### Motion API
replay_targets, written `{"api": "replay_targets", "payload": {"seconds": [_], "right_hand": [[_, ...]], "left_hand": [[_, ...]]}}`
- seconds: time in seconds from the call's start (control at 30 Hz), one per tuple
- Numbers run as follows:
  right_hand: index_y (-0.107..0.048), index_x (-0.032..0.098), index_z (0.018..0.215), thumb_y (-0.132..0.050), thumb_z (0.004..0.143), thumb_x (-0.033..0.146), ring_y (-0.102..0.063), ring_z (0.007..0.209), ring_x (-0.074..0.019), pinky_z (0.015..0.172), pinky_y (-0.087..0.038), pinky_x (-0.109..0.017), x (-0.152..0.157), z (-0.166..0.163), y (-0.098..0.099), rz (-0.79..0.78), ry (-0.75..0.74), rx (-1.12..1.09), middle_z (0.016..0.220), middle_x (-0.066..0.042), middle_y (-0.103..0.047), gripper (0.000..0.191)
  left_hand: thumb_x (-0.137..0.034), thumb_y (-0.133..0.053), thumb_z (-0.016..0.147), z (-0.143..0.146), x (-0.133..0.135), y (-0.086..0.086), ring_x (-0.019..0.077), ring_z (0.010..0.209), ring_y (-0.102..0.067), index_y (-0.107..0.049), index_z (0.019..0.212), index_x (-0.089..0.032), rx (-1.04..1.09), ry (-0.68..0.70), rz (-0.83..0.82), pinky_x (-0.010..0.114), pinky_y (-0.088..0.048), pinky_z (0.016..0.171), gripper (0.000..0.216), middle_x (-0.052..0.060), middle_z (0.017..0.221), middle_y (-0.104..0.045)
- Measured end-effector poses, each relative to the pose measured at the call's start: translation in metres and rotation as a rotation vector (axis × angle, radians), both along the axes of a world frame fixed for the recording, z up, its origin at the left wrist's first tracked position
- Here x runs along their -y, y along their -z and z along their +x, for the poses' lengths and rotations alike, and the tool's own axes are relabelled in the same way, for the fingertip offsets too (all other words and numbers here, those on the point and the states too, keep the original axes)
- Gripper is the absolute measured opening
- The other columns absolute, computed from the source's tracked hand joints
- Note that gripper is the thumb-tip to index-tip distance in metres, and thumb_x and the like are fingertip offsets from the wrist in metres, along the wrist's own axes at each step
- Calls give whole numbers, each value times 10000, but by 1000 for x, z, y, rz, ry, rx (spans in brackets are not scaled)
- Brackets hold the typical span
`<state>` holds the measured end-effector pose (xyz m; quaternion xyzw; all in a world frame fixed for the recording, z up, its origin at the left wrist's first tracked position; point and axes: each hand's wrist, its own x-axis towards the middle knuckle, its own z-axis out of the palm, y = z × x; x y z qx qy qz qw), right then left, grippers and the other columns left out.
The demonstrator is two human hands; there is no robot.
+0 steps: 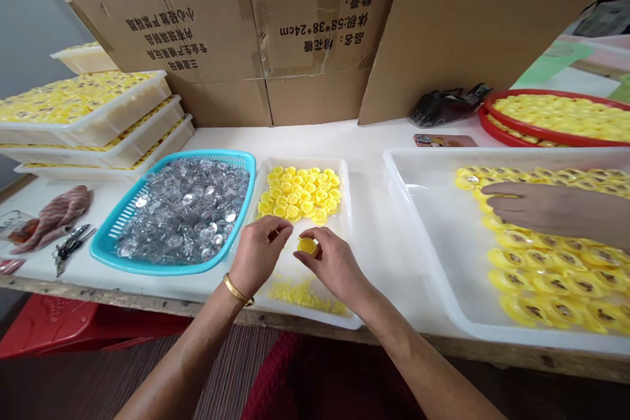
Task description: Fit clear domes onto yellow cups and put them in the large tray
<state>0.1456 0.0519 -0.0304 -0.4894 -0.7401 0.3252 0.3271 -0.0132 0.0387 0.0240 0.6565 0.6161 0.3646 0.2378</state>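
Yellow cup [308,246], one: pinched in right hand [335,264] above white tray [343,220], presumably so stray yellow granules [302,296] land inside. Left hand [256,253]: fingertips pressed together (contents, if any, hidden). Blue basket [162,269]: beside tray, likely for reach.

You have a small, round yellow cup [308,247] pinched in your right hand [338,264], above the white tray [344,322] at the desk's [371,223] near edge. More yellow cups [298,191], many showing their open mouths, lie loosely crowded toward the tray's far edge.
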Motion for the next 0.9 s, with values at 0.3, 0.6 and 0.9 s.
{"api": "replay_targets", "payload": {"seconds": [0.3,0.6,0.9], "right_hand": [[-579,218,916,-689,752,347,-632,608,-174,594,-464,-289,0,-1,-9,-61,35,29,721,1,-640,236],[-542,245,846,-617,742,495,-586,465,-189,557,-447,-300,-1,-4,-12,-160,37,66,470,65,-533,281],[-618,211,938,-593,755,489,-575,511,-172,554,-436,-289,-1,-3,-9,-61,30,108,620,7,-619,334]], "left_hand": [[-322,-516,823,-88,-5,-14,129,565,-588,-689,836,-172,-133,-242,-6,230,-451,558,230,9,658,-645],[-192,-573,741,-147,-9,-7,166,674,-587,-710,762,-199,-528,-156,-236,257,-411,642,138,16,703,-671],[-135,-700,640,-127,-51,13,262,857,-614,-692,850,-207,-472,-186,-274,350,-419,817,222,53,739,-655]]}}
